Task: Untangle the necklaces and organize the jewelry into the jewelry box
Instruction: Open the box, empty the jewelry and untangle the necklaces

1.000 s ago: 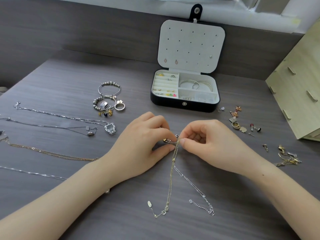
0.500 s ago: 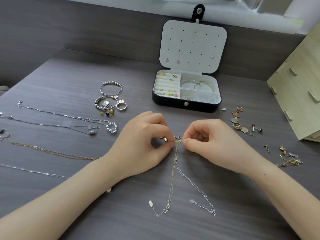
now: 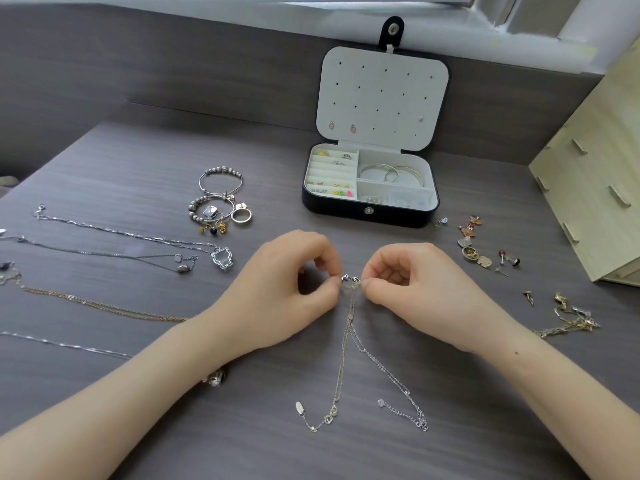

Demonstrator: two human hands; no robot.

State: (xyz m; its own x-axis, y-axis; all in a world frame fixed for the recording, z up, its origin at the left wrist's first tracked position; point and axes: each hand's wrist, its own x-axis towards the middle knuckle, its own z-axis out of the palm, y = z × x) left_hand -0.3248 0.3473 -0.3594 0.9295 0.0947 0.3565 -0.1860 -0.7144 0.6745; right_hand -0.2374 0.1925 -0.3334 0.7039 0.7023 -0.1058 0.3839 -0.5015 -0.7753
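Slightly wider apart now, my left hand (image 3: 277, 289) and right hand (image 3: 415, 289) each pinch the tangled necklaces (image 3: 350, 285) — jewelry box (image 3: 346, 211) well beyond.

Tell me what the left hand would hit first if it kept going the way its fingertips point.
The left hand points rightward: past the tangled knot it pinches, it would likely meet the right hand first, pinching the same knot from the opposite side.

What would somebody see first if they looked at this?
In the middle, the left hand and right hand pinch a knot of gold and silver chains that trail toward the camera. Behind them sits the open jewelry box, and necklaces lie laid out at the left.
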